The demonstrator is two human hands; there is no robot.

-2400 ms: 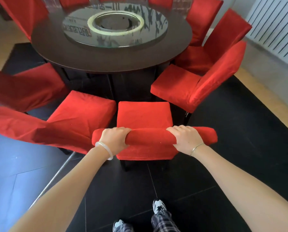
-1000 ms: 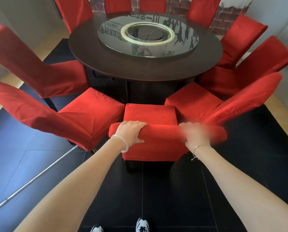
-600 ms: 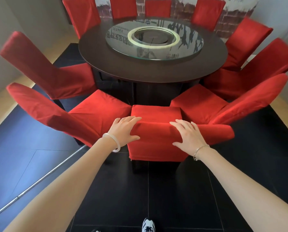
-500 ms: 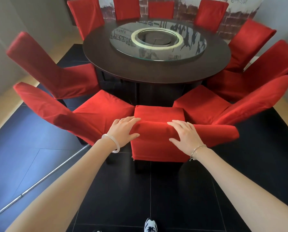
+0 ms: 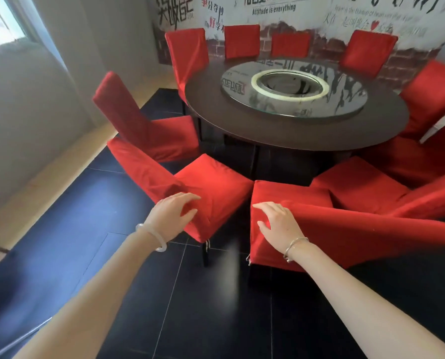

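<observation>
There are ten red chairs [image 5: 291, 195] round one round bench [image 5: 268, 130]. Four chairs stand at the far side, two stand on the left, three stand on the right, and one is the nearest. On the bench lies one big glass plate [image 5: 345, 99]. It has one pale ring [image 5: 288, 96] in its middle. There are two hands, one left hand [image 5: 172, 216] and one right hand [image 5: 281, 224]. Each wrist has one bangle. That makes two bangles, one white bangle [image 5: 151, 238] and one thin silver bangle [image 5: 295, 244]. There is one window [image 5: 1, 19], up in the corner.
</observation>
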